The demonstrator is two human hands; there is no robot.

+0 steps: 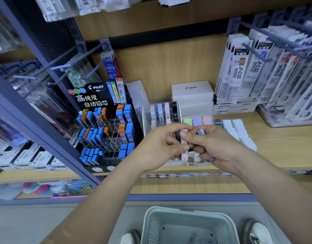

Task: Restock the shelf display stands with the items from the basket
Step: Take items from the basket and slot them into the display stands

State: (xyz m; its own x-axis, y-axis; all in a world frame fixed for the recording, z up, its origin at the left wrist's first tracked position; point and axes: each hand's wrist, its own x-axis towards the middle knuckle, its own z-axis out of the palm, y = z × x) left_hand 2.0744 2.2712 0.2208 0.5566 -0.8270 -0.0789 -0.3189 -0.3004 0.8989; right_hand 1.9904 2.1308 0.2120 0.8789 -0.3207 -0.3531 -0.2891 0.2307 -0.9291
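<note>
Head view: pink case (184,152) upright between left hand (157,148) and right hand (220,147)

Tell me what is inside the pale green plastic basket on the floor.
The pale green perforated plastic basket holds two slim cases, grey and bluish, blurred. Its near part lies outside the frame, so the rest is unseen.

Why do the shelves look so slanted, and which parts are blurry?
Head view: the wide-angle lens skews the wooden shelf and blue-grey metal upright; the hanging clear packets at top left are blurred; the black Pilot lead display stand is sharp; light is even.
</note>
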